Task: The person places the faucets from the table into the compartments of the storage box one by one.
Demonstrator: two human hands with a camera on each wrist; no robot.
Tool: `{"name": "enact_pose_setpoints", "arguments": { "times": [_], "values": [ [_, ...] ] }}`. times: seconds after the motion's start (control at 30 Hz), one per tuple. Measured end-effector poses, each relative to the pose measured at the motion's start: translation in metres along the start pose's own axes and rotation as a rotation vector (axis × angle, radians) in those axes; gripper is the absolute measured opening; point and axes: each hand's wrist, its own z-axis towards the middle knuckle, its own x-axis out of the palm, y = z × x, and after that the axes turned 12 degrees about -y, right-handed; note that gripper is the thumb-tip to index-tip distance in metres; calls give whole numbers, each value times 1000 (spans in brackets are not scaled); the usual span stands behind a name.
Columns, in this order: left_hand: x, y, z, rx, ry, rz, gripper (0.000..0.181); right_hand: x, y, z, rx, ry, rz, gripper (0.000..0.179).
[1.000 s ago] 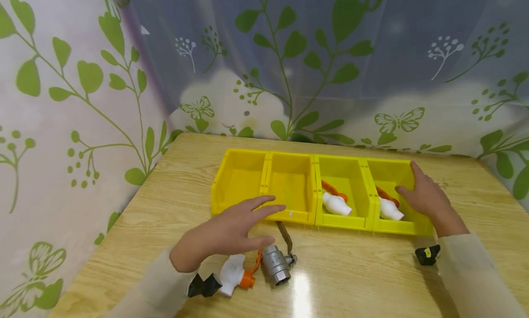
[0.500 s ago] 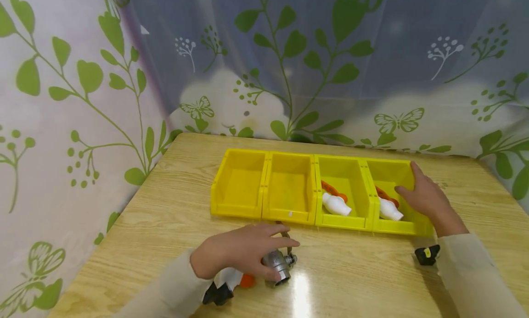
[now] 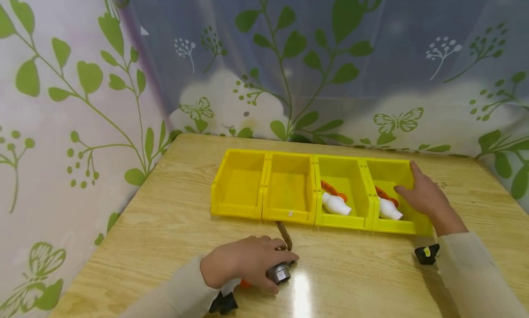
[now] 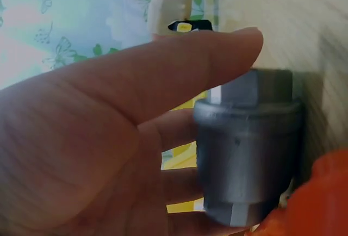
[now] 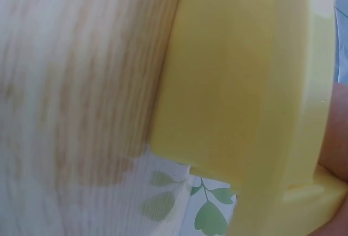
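My left hand (image 3: 248,260) is around a grey metal ball valve (image 3: 281,273) on the table, its lever (image 3: 284,231) pointing toward the bins. In the left wrist view, the thumb lies along the near side of the valve body (image 4: 247,149) and the fingers curl behind it. Partly hidden under that wrist is a white plastic valve with an orange part (image 4: 321,198). My right hand (image 3: 427,196) grips the right side wall of the rightmost yellow bin (image 3: 402,227), thumb inside. The right wrist view shows this bin's outer wall (image 5: 217,84) close up.
Several yellow bins stand joined in a row. The two right ones each hold a white valve with an orange handle, one white valve (image 3: 336,203) in the third and another white valve (image 3: 389,209) in the fourth. A patterned curtain (image 3: 248,79) hangs behind the wooden table (image 3: 351,272).
My left hand has come down from in front of the left bins toward me and closed around the metal valve. The right hand stays on the bin.
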Motion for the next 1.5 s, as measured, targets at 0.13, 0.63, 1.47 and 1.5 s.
{"name": "enact_pose_setpoints", "arguments": {
  "times": [0.13, 0.63, 1.47, 1.5],
  "values": [
    [2, -2, 3, 36, -4, 39, 64, 1, 1, 0, -8, -14, -3, 93],
    [5, -4, 13, -21, 25, 8, 64, 2, -4, -2, -3, 5, 4, 94],
    [11, -3, 23, 30, -64, -37, 50, 0, -1, -2, -11, -8, 34, 93],
    [12, -4, 23, 34, -63, -33, 50, 1, -2, -4, -12, -3, 34, 93]
  ]
}}
